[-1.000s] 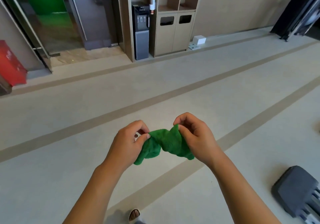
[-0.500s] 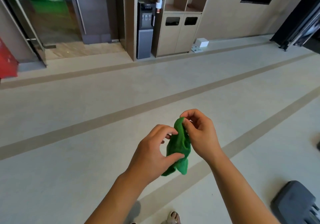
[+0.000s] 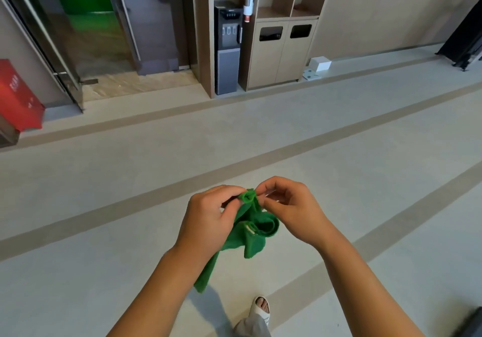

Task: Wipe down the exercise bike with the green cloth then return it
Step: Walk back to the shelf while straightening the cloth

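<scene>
- Soft green terry cloth [image 3: 254, 228] is held up in front of the body over the pale grey floor w/ darker stripes [image 3: 104, 175], bunched, one tail hanging down under the left forearm
- Left hand [image 3: 208, 222] pinches the cloth's top edge btw thumb and fingertips, fingers curled round the fabric
- Right hand [image 3: 289, 206] pinches the same top edge just beside the left, thumb and forefinger closed on it; other fingers curled loosely
- Both hands touch the cloth near one corner, looks like sorting or unfolding it, prob to find a clean face
- No exercise bike in view; a dark grey shape at the bottom right corner is too cut off to name
- Progress, as a judgement: can't tell if wiping is done; cloth not yet returned, so at least that step is left
- Ahead: wooden cabinet w/ two dark slots [image 3: 281, 49] and a grey water dispenser [image 3: 227, 47] against the far wall, well apart from the hands
- Sandalled foot [image 3: 260, 308] on the floor below
</scene>
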